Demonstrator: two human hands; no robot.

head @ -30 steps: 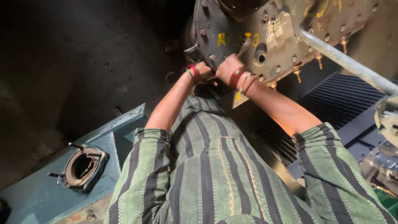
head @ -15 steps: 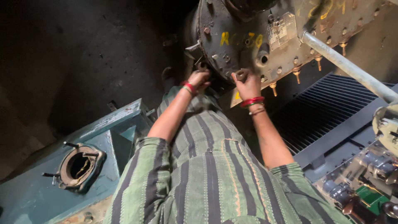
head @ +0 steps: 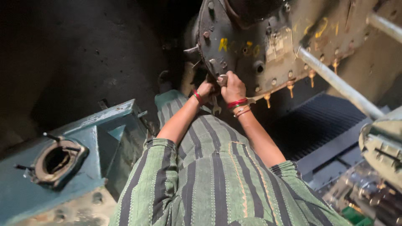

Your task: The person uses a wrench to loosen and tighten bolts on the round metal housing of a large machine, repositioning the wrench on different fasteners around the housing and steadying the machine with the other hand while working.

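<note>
Wrench (head: 215, 106) at 12 o'clock, under the grey metal housing (head: 251, 46) | my left hand (head: 205, 89) grasps it | my right hand (head: 232, 86) clenched on a housing bolt (head: 222, 78).

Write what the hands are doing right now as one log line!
left hand: holds spanner | right hand: on bolt at machine housing edge | blue casing: lower left

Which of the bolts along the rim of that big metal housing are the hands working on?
The lowest bolt on the dark round flange, directly above the right hand; other rim bolts stand untouched.
</note>
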